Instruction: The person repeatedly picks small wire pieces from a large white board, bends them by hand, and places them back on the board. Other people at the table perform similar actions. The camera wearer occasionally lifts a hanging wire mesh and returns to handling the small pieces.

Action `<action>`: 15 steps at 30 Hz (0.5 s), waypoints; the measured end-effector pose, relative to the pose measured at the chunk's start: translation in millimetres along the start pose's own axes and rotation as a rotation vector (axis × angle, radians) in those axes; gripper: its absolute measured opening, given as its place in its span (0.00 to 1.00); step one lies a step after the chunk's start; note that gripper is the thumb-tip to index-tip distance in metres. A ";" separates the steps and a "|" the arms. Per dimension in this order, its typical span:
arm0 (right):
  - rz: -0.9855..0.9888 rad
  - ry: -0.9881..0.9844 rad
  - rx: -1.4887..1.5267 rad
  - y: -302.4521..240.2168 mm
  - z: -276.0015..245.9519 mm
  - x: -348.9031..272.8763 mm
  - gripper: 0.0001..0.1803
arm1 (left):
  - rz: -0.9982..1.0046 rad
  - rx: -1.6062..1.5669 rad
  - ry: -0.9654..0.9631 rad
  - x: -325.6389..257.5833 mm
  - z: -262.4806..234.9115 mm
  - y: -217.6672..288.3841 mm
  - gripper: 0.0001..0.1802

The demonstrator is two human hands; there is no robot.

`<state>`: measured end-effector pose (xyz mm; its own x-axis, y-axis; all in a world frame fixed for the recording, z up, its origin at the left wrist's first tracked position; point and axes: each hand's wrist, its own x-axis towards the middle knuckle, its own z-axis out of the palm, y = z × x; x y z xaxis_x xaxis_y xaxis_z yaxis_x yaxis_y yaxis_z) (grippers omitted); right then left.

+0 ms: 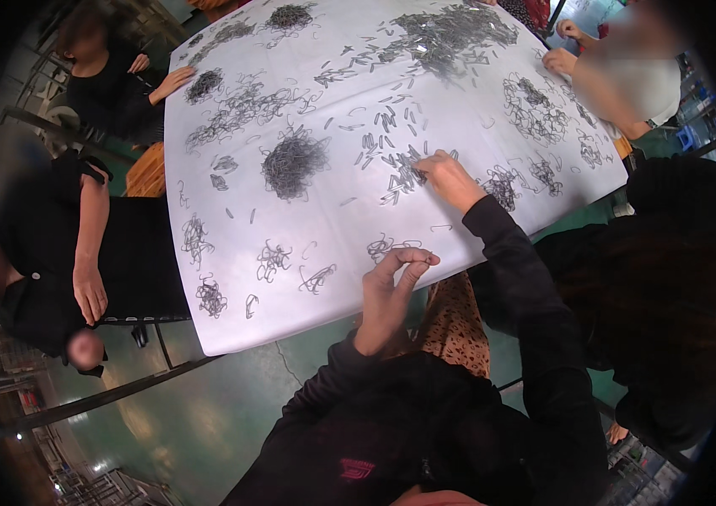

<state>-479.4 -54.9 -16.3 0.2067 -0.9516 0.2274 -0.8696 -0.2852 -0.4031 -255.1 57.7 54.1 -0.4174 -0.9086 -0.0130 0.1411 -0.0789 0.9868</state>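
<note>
My left hand (393, 282) is raised just above the table's near edge, thumb and forefinger pinched together; anything between them is too small to make out. Behind it lies a small heap of thin dark wire hooks (381, 245). My right hand (452, 180) reaches forward over the white tabletop (358, 312). Its fingertips come together at a loose spread of short dark slender pieces (400, 175), and they hide whatever they grip. Left of that spread sits a dense dark pile of similar small pieces (292, 163).
A large heap of dark pieces (450, 38) covers the far side. Tangled hook clusters (244, 108) lie at the left, with more hooks (535, 110) at the right. Co-workers sit around the table; one's hand (174, 83) touches its left edge, another's (558, 61) its right.
</note>
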 end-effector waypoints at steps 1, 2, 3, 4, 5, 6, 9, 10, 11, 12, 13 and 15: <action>-0.035 -0.018 -0.018 7.4 6.1 -1.8 0.16 | 0.000 0.002 -0.007 -1.5 -0.2 -0.3 0.04; -0.086 0.029 -0.022 12.6 11.1 -3.9 0.16 | -0.003 0.002 -0.012 -3.3 -0.5 -0.9 0.04; -0.091 0.028 -0.041 16.4 14.8 -5.4 0.15 | -0.017 0.008 -0.011 -5.4 0.0 -1.5 0.04; -0.120 0.055 -0.058 18.9 16.9 -8.8 0.15 | -0.007 0.002 -0.007 -7.9 0.4 -1.9 0.05; -0.053 0.028 -0.019 20.6 18.9 -10.9 0.14 | -0.006 0.003 -0.002 -8.9 1.2 -2.4 0.05; -0.012 0.033 0.017 22.2 20.5 -11.1 0.13 | 0.000 0.004 -0.001 -10.0 1.9 -2.3 0.05; 0.116 0.107 0.133 25.2 25.6 -17.0 0.11 | 0.029 -0.020 -0.010 -15.9 4.4 0.7 0.05; 0.159 0.140 0.174 25.7 27.4 -18.8 0.10 | 0.037 -0.016 -0.015 -17.8 4.9 2.6 0.05; 0.201 0.178 0.227 24.9 29.1 -21.3 0.10 | 0.046 -0.012 -0.019 -19.8 5.0 4.8 0.05; 0.247 0.213 0.280 22.7 30.2 -24.9 0.11 | 0.054 -0.010 -0.020 -21.9 5.3 6.7 0.05; 0.293 0.245 0.333 19.2 30.1 -28.7 0.12 | 0.045 0.013 -0.035 -22.9 5.0 8.4 0.05; 0.351 0.262 0.458 7.7 23.4 -37.0 0.12 | 0.032 0.051 -0.052 -23.6 6.1 9.6 0.05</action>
<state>-483.2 -24.6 -48.5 -0.2232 -0.9543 0.1988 -0.5733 -0.0365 -0.8186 -249.4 80.9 64.9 -0.4592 -0.8879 0.0255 0.1100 -0.0283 0.9935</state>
